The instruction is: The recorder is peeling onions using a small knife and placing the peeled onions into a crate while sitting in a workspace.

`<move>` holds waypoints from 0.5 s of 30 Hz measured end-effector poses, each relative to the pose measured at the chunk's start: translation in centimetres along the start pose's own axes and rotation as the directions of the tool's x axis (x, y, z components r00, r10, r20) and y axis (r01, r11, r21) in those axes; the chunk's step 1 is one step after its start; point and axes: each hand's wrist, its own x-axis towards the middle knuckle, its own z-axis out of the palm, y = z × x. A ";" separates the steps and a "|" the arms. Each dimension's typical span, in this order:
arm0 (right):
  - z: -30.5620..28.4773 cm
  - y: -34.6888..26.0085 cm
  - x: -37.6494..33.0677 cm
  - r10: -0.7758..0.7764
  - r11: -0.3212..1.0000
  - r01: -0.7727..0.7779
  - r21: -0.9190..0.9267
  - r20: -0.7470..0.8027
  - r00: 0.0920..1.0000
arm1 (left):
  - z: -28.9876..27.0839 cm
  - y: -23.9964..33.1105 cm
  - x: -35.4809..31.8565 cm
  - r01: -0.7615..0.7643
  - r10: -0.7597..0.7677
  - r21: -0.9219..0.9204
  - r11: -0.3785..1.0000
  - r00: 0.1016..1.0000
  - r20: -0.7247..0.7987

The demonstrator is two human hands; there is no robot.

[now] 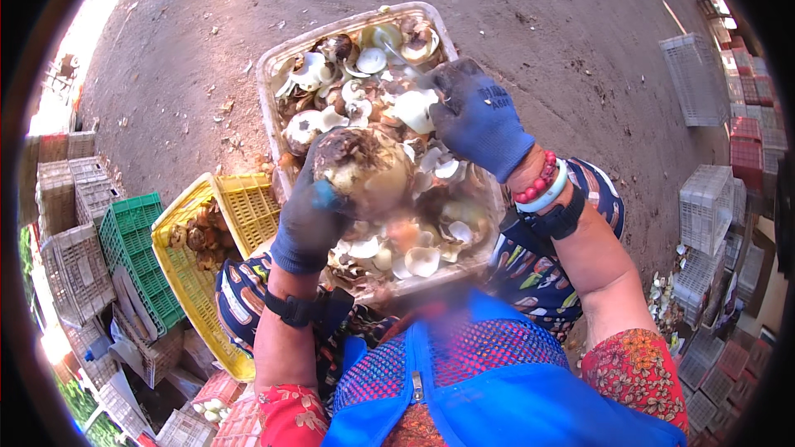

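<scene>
My left hand [310,215], in a blue and dark work glove, is closed around the side of a large round bulb [362,170] with a brown, dirty top and a paler lower side. It holds the bulb above a pale plastic crate [270,108] between my knees. My right hand [476,116], gloved alike, is closed over the crate's right side, its fingertips blurred. What it grips, if anything, I cannot make out. A white curved piece [416,110] lies by its fingers. White cup-shaped peelings [372,60] and brown scraps fill the crate.
Beside my left knee stands a yellow crate [186,269] holding brown bulbs [203,236]. A green crate [137,257] and stacked grey crates [76,273] are farther left. On the right are more stacked crates [705,207]. Scraps are scattered over the bare ground [199,58].
</scene>
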 end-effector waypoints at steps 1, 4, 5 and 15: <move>-0.3 -0.3 -0.1 0.001 1.000 -0.002 0.017 0.069 0.998 | -0.2 0.6 -0.1 0.173 -0.175 -0.056 0.983 0.984 -0.040; -0.1 -0.7 -0.5 0.072 0.983 -0.110 0.148 0.241 0.968 | 0.0 1.0 -1.0 0.392 -0.396 -0.054 0.918 0.915 -0.083; -0.5 -1.3 -0.4 0.162 0.952 -0.241 0.189 0.358 0.920 | 0.4 0.8 -1.2 0.406 -0.406 0.104 0.908 0.914 -0.023; 2.8 1.4 -3.1 -0.324 0.908 0.413 -0.070 0.507 0.798 | 2.4 0.7 -2.6 0.517 -0.726 -0.680 0.520 0.687 -0.033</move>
